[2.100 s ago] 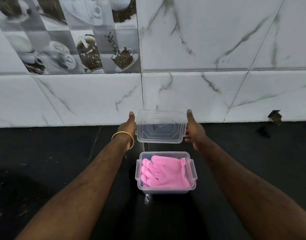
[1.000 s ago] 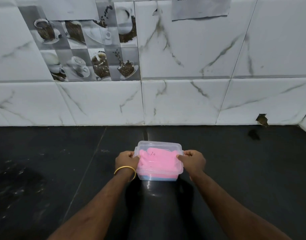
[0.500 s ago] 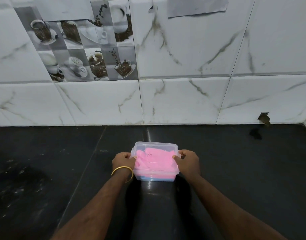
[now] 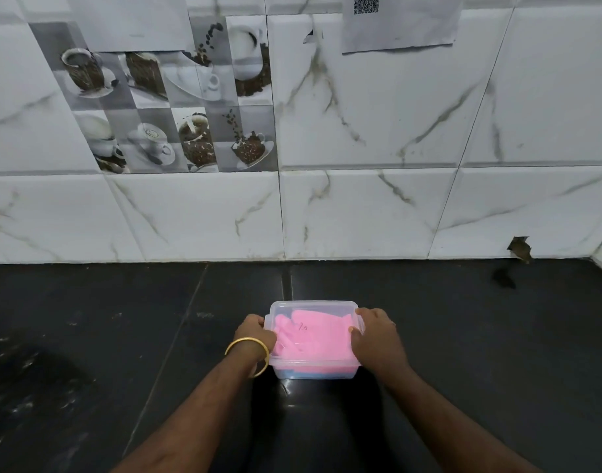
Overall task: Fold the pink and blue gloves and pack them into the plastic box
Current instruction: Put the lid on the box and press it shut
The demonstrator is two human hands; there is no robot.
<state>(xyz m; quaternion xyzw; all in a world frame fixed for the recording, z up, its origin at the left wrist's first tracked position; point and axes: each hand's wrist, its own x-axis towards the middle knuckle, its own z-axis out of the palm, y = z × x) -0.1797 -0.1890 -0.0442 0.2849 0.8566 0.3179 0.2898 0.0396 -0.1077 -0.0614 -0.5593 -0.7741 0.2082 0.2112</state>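
Observation:
A clear plastic box [image 4: 314,365] stands on the black counter, with its clear lid [image 4: 313,307] lying on top of it. Through the lid I see a folded pink glove [image 4: 314,339]. A strip of blue glove [image 4: 304,374] shows through the front wall, under the pink one. My left hand [image 4: 255,334], with a gold bangle on its wrist, grips the box's left edge. My right hand [image 4: 374,339] grips the right edge, thumb on the lid.
The black counter [image 4: 122,336] runs back to a white marble-tile wall [image 4: 361,213]. Coffee-picture tiles [image 4: 176,110] and two paper sheets, one with a QR code [image 4: 366,3], are on the wall. A chipped hole [image 4: 519,249] sits at the wall's foot on the right.
Two seconds ago both hands held the lid above the open box. They lowered it onto the box and now grip its two sides. The view has tilted up slightly.

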